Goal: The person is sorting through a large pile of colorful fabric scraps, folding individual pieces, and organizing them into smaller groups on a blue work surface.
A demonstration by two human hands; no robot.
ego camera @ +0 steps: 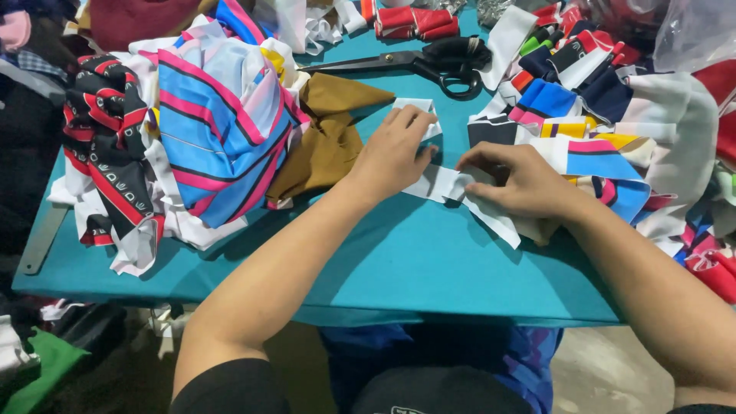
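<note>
My left hand (393, 152) lies flat on a white strip of fabric (437, 184) near the middle of the teal table (399, 261), fingers pressing it down. My right hand (521, 182) pinches the same white strip just to the right, fingers closed on a fold. The strip runs from under my left hand down toward the right, beneath my right hand. A brown cloth piece (326, 142) lies just left of my left hand.
Black scissors (429, 61) lie at the back of the table. A pile of blue, pink and white striped fabric (218, 123) sits at the left. Multicoloured fabric pieces (606, 115) are heaped at the right. Red rolled pieces (414, 21) lie at the far edge.
</note>
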